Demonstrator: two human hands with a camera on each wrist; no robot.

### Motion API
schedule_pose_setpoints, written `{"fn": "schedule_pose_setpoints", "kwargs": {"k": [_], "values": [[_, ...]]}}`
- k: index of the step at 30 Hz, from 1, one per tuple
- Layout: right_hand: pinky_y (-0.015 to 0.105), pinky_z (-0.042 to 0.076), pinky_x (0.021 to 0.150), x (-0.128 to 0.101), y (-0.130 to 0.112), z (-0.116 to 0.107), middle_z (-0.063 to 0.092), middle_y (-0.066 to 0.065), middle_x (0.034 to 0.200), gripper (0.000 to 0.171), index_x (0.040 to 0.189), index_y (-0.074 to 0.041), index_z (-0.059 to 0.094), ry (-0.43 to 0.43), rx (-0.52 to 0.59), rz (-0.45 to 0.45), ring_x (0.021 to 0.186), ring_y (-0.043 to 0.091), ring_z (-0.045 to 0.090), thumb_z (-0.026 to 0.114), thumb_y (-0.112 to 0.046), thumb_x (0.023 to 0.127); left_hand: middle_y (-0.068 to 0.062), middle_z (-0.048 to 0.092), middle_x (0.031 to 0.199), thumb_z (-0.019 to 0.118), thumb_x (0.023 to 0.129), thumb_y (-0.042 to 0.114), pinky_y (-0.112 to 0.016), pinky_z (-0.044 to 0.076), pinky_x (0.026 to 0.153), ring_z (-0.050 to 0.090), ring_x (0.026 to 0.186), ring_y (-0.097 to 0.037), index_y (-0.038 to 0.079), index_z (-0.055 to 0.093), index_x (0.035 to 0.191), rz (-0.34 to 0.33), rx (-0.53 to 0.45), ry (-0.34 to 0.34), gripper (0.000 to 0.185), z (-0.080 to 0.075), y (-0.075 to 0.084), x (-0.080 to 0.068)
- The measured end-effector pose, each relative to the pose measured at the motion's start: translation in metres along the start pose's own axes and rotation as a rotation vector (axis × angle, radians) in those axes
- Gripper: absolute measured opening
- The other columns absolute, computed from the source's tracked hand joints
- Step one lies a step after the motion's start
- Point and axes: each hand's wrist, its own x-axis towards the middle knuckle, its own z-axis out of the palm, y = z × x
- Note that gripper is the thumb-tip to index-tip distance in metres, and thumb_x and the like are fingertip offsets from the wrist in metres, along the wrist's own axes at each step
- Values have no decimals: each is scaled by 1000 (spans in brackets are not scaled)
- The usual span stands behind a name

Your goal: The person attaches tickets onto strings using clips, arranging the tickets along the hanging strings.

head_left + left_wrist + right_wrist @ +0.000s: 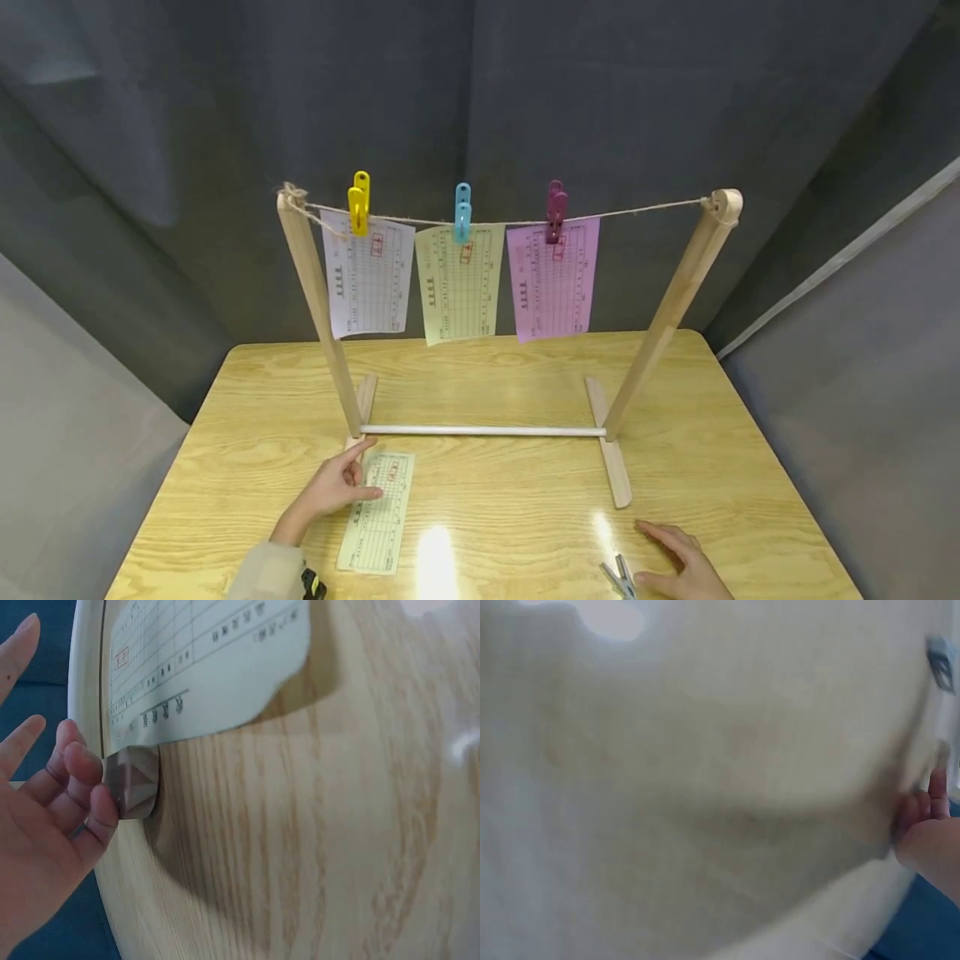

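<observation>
A pale green printed slip (378, 529) with a small red stamp lies on the table at the left. My left hand (330, 490) is over its left edge, index finger stretched toward the stand's left foot and thumb across the slip; the other fingers bend loosely. In the left wrist view the slip (217, 664) has a lifted, curved edge beside that hand (45, 814). At the front right lies a grey clip (621, 577). My right hand (684, 567) hovers beside it, thumb and fingers spread apart, holding nothing.
A wooden stand with a left post (322, 312), a right post (671, 312) and a white crossbar (483, 431) carries a string. Clips in yellow (359, 204), blue (462, 212) and purple (556, 212) hold white (371, 287), yellow-green (461, 292) and pink slips (558, 292).
</observation>
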Motion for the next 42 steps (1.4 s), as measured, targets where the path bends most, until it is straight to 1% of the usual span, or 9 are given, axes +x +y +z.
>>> {"fn": "schedule_pose_setpoints", "kwargs": {"k": [4, 8, 14, 17, 23, 27, 30, 35, 42], "values": [[59, 34, 75, -4, 12, 12, 46, 14, 115, 70, 126, -8, 51, 64, -86, -95, 107, 36, 29, 80, -27, 66, -1, 50, 63, 77, 72, 24, -20, 37, 48, 40, 51, -5, 1, 36, 137, 16, 31, -25, 80, 1, 1, 5], [56, 28, 69, -3, 27, 22, 45, 7, 108, 78, 122, -6, 53, 161, -164, -361, 99, 39, 33, 84, -33, 56, 0, 47, 56, 76, 74, 22, -20, 34, 45, 36, 46, -4, -2, 38, 135, 40, 72, -38, 76, 2, 2, 8], [44, 28, 68, 3, 39, 29, 44, -3, 112, 90, 125, -10, 54, 216, -279, -559, 102, 19, 31, 77, -60, 53, 7, 37, 46, 78, 71, 21, -18, 26, 39, 27, 39, -3, -2, 42, 133, -25, 140, -7, 75, 6, -1, 8], [39, 29, 67, 3, 37, 32, 46, 1, 110, 93, 123, -10, 55, 245, -325, -560, 100, 13, 30, 78, -61, 49, 8, 35, 45, 79, 69, 18, -19, 27, 38, 27, 38, -4, -3, 43, 131, -32, 187, 8, 75, 9, 0, 10], [45, 24, 66, 0, 27, 34, 44, -2, 108, 85, 118, -10, 56, 248, -299, -473, 98, 28, 31, 85, -42, 45, 2, 41, 47, 80, 63, 10, -25, 34, 41, 34, 41, -10, 1, 48, 128, -74, 277, 48, 73, 13, 5, 14], [49, 24, 67, -1, 27, 32, 43, -2, 108, 83, 116, -9, 57, 244, -274, -460, 104, 18, 27, 87, -37, 44, -15, 64, 79, 82, 60, 12, -37, 47, 59, 57, 65, -23, 2, 53, 125, -91, 365, 67, 72, 14, 8, 15], [47, 28, 69, 0, 31, 31, 46, 0, 105, 73, 104, -10, 60, 278, -275, -481, 104, 1, 22, 88, -34, 41, -21, 62, 107, 83, 58, 14, -44, 48, 70, 59, 87, -32, 0, 55, 121, -73, 418, 85, 71, 15, 9, 15], [34, 30, 74, -1, 34, 31, 50, 2, 99, 46, 83, -22, 60, 297, -226, -467, 99, -8, 23, 87, -20, 47, -17, 63, 102, 85, 56, 16, -43, 48, 66, 59, 83, -30, 4, 57, 116, -111, 430, 80, 67, 15, 8, 15], [24, 28, 74, -4, 27, 30, 54, 1, 97, 35, 76, -28, 60, 314, -181, -400, 97, -4, 29, 84, -11, 56, -3, 59, 75, 83, 60, 13, -35, 44, 56, 52, 64, -17, 6, 60, 103, -110, 404, 88, 49, 15, 5, 15]]}}
